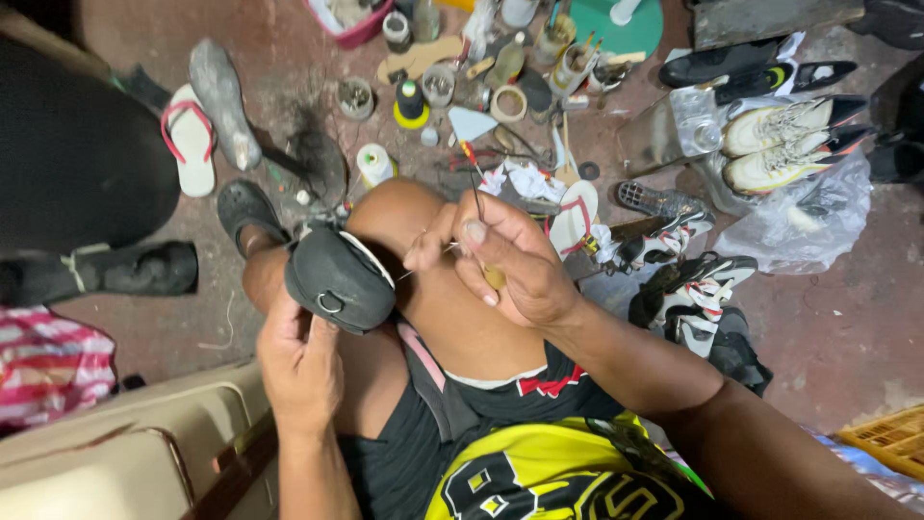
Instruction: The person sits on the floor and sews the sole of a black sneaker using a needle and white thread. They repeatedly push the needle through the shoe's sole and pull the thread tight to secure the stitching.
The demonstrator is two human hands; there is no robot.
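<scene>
My left hand (300,358) grips a black shoe (337,277) from below, holding it against my bare knee (409,217). My right hand (500,260) is closed on a thin awl (475,197) with a wooden handle, its metal shaft pointing up and away from me. A pale thread (423,262) runs from my right fingers toward the shoe's white-edged sole. The awl's tip is clear of the shoe.
A white flip-flop with red straps (189,135) and a grey sole (223,101) lie on the floor at left. Thread spools (373,164), glue pots and tools crowd the floor ahead. White sports shoes (784,140) sit at right, with more shoes (693,279) nearer my leg.
</scene>
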